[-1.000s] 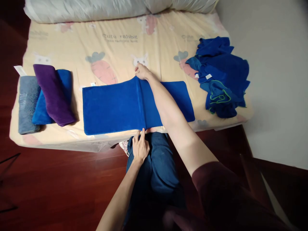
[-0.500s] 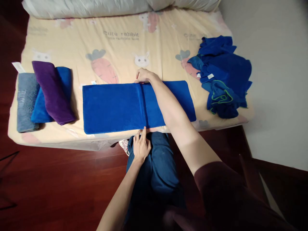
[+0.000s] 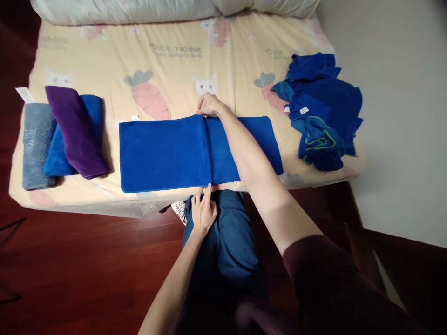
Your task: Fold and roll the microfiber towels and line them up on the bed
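Note:
A blue towel lies lengthwise along the near edge of the bed, with a raised crease running across it. At the far end of that crease, my right hand is closed in a pinch on the towel's edge, lifting it slightly. My left hand is at the crease's near end, its fingertips closed on the towel's front edge; the thumb is hidden. Part of the towel's right half is covered by my right forearm. A small white tag shows at the far left edge.
On the left lie a folded grey towel, a folded blue towel and a rolled purple towel. A crumpled pile of blue cloths sits at right, near the wall. Pale bedding is at the back.
My right hand has risen slightly away from me, pulling the towel's far edge up into a small peak at the crease. My left hand stays at the near edge.

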{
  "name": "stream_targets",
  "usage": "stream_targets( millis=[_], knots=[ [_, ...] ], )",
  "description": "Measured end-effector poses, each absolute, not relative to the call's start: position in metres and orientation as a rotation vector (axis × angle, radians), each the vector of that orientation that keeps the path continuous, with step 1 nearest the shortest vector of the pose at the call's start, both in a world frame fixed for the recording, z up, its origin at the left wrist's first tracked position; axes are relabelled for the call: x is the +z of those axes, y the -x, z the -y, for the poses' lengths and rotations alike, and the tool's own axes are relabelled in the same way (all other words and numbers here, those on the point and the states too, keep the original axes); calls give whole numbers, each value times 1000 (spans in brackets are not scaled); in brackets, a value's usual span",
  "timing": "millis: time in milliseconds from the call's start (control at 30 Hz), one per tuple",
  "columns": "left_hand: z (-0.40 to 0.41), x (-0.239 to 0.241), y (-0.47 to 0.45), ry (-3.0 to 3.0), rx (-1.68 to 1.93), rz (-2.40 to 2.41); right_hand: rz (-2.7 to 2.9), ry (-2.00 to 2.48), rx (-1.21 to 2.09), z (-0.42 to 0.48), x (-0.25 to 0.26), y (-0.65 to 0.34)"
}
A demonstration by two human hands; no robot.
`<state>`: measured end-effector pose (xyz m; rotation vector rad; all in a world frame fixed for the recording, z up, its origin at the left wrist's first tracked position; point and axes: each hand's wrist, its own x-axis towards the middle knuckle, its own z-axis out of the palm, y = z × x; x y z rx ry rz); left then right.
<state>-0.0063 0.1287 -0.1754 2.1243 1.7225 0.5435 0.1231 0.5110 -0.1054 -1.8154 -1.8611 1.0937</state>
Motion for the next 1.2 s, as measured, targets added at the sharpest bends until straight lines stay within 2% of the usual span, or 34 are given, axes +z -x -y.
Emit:
stream_targets(
  millis=[133,267,400,500,633,733,967,1200],
  knots=[
    [-129,-175,6,-2124,550,-1735,1846,1796,1043,-506,-93,-129],
    [-124,-172,7,-2169,627,-1707,1841,1768,955,-490,-57,-138],
    [-111,-163,11,-2183,815,-1672,1802,1724,904,-460,-6,-146],
    [-103,-142,19,-2080,1090,-1705,1740,1648,910,-431,32,-155],
    [-119,-77,43,-1686,1561,-1803,1614,1503,974,-393,83,-175],
    [-150,-13,74,-1410,1732,-1835,1507,1368,1055,-365,117,-195],
    [-214,107,150,-1384,1807,-1625,1405,1182,992,-304,181,-222],
    [-222,222,160,-1372,1858,-1399,1302,1061,748,-248,231,-226]
  ],
)
